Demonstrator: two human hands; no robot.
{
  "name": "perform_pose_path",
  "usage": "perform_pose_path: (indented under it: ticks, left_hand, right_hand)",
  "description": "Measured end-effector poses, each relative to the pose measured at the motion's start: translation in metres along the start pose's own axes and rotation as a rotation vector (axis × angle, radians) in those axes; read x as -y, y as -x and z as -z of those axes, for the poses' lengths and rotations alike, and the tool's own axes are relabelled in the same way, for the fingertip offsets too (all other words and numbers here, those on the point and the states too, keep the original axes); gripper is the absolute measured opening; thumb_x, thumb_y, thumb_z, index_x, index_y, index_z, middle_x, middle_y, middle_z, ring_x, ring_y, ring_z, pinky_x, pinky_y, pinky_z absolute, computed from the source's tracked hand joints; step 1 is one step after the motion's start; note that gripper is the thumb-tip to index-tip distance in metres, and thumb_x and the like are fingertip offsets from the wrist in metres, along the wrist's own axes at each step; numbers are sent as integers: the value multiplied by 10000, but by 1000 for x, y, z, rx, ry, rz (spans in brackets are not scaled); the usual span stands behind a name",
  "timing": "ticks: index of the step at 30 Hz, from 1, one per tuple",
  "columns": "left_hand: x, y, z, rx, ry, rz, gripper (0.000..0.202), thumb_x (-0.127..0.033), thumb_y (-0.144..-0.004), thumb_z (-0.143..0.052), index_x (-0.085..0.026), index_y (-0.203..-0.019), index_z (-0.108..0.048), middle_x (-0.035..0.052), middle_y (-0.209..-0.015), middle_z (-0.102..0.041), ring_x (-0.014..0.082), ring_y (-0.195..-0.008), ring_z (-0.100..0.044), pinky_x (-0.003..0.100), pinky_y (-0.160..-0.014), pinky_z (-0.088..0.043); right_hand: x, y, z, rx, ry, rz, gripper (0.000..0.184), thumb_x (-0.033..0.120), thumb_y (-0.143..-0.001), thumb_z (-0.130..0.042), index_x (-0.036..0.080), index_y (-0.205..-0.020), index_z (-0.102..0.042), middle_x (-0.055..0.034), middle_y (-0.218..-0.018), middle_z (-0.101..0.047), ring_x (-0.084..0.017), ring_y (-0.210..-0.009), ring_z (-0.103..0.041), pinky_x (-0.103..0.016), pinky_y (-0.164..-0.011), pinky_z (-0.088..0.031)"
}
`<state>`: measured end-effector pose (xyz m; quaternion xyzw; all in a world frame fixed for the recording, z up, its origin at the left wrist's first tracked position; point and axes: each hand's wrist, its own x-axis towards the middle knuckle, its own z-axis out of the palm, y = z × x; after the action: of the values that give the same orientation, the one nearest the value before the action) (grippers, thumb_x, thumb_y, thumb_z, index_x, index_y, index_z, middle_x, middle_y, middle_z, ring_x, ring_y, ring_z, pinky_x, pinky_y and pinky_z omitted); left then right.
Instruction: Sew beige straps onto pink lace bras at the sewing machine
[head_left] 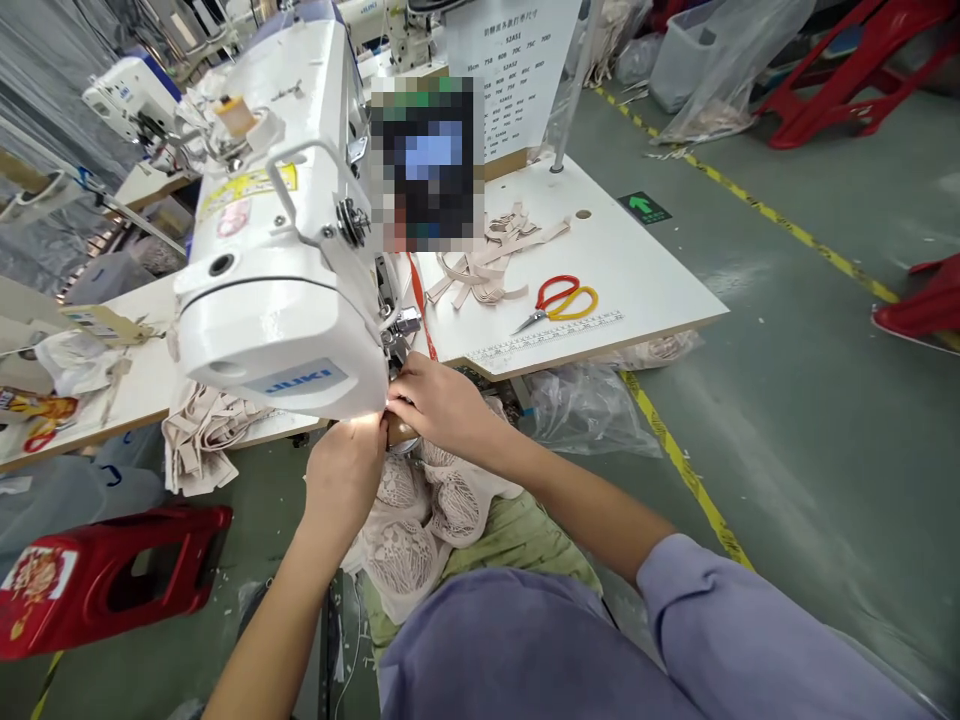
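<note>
A white sewing machine (277,250) stands on a white table (645,290). My right hand (442,400) is closed in a pinch at the needle area (401,335), holding beige lace fabric (420,520) that hangs down toward my lap. My left hand (345,475) sits just below the machine head, fingers curled against the same fabric; its fingertips are hidden under the machine. The needle itself is hidden by the machine head and my hands.
Red and yellow scissors (559,300) and a heap of beige straps (487,260) lie on the table to the right. A red stool (105,575) stands lower left. More beige pieces (199,435) hang off the table. Plastic bags (585,410) lie on the floor.
</note>
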<state>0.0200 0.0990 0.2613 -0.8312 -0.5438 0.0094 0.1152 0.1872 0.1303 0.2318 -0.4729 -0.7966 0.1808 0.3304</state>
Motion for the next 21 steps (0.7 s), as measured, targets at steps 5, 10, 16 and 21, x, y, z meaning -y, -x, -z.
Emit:
perform_pose_path:
  ticks: [5, 10, 16, 21]
  left_hand:
    - [7, 5, -20, -218, 132, 43, 287, -338, -977, -471, -198, -871, -698, 60, -712, -704, 215, -653, -634, 309, -589, -384]
    - [1, 13, -30, -368, 429, 100, 227, -310, -984, -471, -194, -948, -664, 46, -887, -724, 175, -819, -658, 264, -713, -438]
    - [-16, 7, -42, -384, 468, 268, 287, -333, -967, -467, -200, -789, -649, 38, -730, -663, 173, -717, -606, 270, -637, -383]
    - [-25, -1, -42, -332, 433, 391, 345, -356, -935, -491, -202, -650, -610, 15, -583, -569, 156, -578, -521, 281, -559, -300]
  right_hand:
    - [0, 12, -2, -129, -210, -76, 149, 181, -893, -581, 210, -951, -714, -47, -956, -560, -155, -814, -566, -296, -737, -447]
    - [-5, 40, -7, -249, -549, -260, 141, 202, -880, -577, 208, -987, -669, -15, -885, -529, -115, -675, -507, -278, -658, -455]
    - [-11, 63, -15, -198, -675, -379, 116, 249, -882, -589, 199, -952, -666, -27, -896, -541, -138, -739, -518, -286, -676, -453]
    - [-19, 71, -16, -185, -694, -415, 121, 262, -885, -585, 197, -946, -668, -27, -897, -543, -134, -722, -512, -289, -669, -449]
